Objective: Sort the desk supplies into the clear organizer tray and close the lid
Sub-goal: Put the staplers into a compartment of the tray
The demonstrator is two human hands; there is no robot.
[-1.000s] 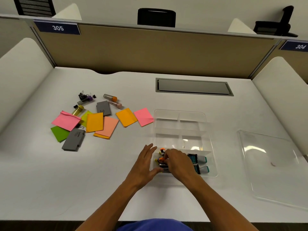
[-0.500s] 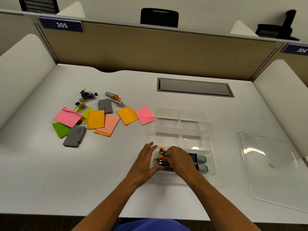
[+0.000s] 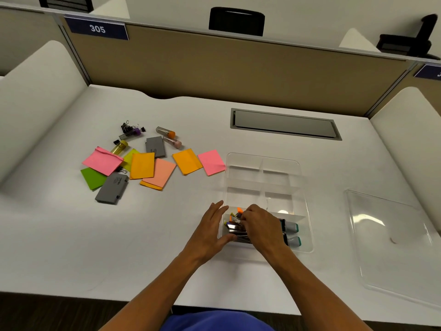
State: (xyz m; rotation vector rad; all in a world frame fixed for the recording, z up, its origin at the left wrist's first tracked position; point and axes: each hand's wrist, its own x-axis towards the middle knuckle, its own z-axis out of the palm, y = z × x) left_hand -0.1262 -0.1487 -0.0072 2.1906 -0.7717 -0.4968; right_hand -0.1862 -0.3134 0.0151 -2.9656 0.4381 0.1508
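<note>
We see the clear tray (image 3: 299, 177) sitting on the white bench (image 3: 71, 235), its far compartments bare and its nearest one holding markers (image 3: 292, 227) and other pens lying side by side. Our left hand (image 3: 211, 229) rests against the tray's near left wall, fingers straight and spread, thumb along the front edge. Our right hand (image 3: 261, 226) reaches down into that near compartment with its fingers curled over the pens; we cannot tell whether it actually grips any of them. The lid (image 3: 391, 240) lies flat on the bench, apart from the tray on its right. To the left, well apart from the tray, sticky notes (image 3: 143, 164), two grey cases (image 3: 112, 187), binder clips (image 3: 128, 127) and small tubes (image 3: 167, 133) lie scattered together.
</note>
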